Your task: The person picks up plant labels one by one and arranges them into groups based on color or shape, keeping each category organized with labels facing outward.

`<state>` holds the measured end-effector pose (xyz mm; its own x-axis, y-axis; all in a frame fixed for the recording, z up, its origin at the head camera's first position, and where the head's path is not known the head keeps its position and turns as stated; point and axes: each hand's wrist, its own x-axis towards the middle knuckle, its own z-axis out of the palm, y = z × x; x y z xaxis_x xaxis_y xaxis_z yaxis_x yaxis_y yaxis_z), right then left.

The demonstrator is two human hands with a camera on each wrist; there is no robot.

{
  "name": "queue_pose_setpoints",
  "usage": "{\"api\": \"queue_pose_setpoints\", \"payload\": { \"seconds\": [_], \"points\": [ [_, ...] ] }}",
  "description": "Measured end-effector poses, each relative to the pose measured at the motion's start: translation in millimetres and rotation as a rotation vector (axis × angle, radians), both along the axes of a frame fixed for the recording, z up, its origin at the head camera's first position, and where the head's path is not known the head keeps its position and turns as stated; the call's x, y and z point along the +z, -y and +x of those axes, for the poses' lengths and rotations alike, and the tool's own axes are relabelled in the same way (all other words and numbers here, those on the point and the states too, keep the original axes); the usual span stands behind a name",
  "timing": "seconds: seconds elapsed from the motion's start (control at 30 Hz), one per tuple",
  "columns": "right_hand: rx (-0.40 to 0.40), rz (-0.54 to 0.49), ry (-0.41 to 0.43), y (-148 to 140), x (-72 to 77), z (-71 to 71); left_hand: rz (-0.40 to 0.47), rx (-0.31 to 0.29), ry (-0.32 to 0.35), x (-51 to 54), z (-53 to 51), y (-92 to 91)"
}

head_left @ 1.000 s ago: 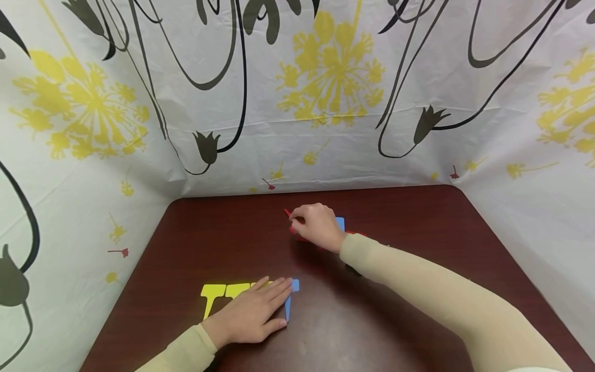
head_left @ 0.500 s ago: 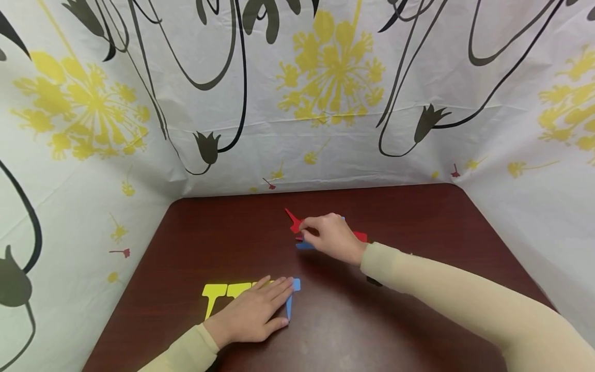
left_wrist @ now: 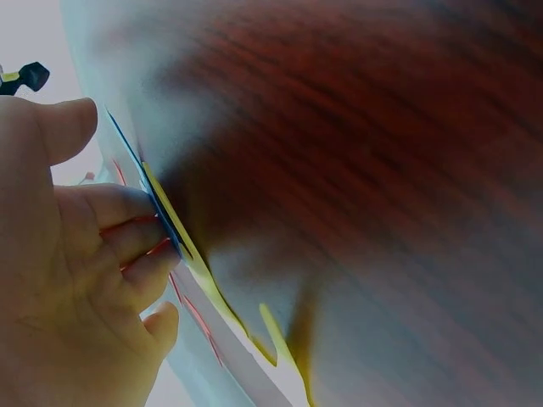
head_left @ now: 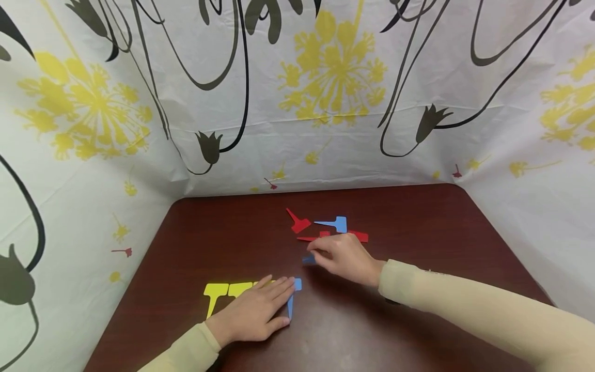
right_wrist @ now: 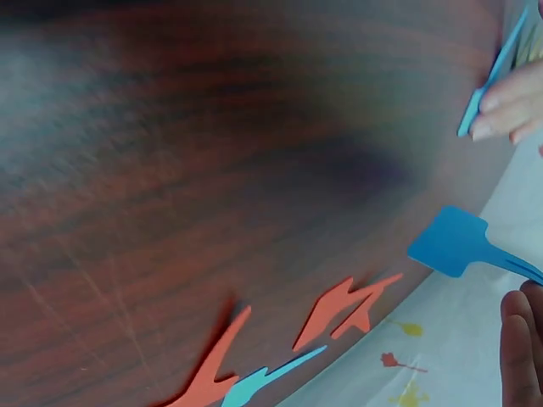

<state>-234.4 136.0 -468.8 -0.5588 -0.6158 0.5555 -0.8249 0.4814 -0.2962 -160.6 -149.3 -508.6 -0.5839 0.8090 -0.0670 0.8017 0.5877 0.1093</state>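
Head view: right fingers (head_left: 325, 243) pinch a blue T-shaped tag (head_left: 309, 259), red tags (head_left: 301, 226) just beyond; left fingers (head_left: 278, 290) lie flat, partly covering yellow tags (head_left: 239, 289).

A table (head_left: 223, 232) screened by cloth, like a small booth; whether it belongs to a home or a workplace cannot be told. Beyond the right hand's (head_left: 346, 258) grip hangs white cloth (head_left: 276, 137) printed with yellow flowers (head_left: 338, 75), dark tulips (head_left: 209, 148) and curling stems; similar cloth flanks the grip well to either side. Below it spreads reddish-brown wood grain.
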Motion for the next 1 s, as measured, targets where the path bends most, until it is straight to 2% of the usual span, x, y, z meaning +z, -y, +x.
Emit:
{"api": "queue_pose_setpoints", "payload": {
  "seconds": [0.4,0.8,1.0],
  "points": [
    [0.170,0.023,-0.181,-6.5,-19.5,28.8,-0.013,-0.001,-0.004,1.3,0.5,-1.0],
    [0.359,0.271,-0.375,-11.1,-34.7,53.3,-0.020,0.005,0.012,2.6,0.2,-2.1],
    [0.385,0.348,-0.440,-14.1,-41.3,56.0,-0.026,0.014,0.040,3.3,0.3,-1.4]
  ]
}}
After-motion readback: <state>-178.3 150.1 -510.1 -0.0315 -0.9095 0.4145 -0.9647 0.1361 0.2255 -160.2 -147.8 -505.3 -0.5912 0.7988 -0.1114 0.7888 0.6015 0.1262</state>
